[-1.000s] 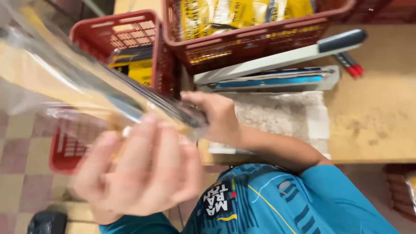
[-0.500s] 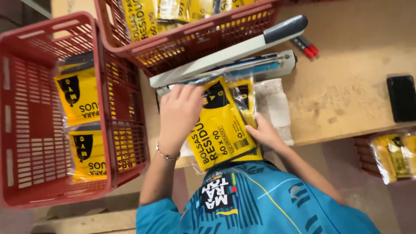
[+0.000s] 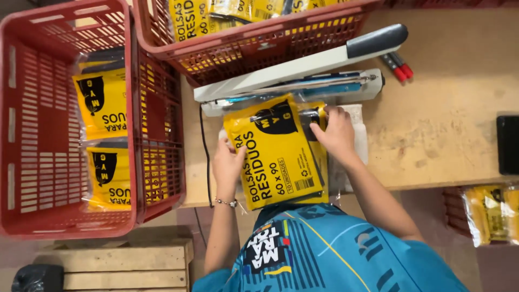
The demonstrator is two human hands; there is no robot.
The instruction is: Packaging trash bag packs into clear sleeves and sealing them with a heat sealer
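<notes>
- Since half a second ago, the yellow packet has slid up the frame so its top edge now lies under the raised arm of the heat sealer; the left hand has dropped from the packet's top to its left edge.
- The left hand presses flat against that edge, fingers together; whether the thumb hooks underneath cannot be told.
- The right hand rests on the packet's upper right corner, fingers curled over it; what they pinch is hidden beneath them.
- A second yellow packet peeks out under the first, mostly covered.
- The packet's lower end overhangs the wooden bench at its near edge, above the person's blue shirt.
- The upper red basket is cut off by the frame top; the left red basket holds two packets with room above them.
- Red markers lie just right of the sealer; bare bench opens to the right up to a dark phone cut by the frame edge.
</notes>
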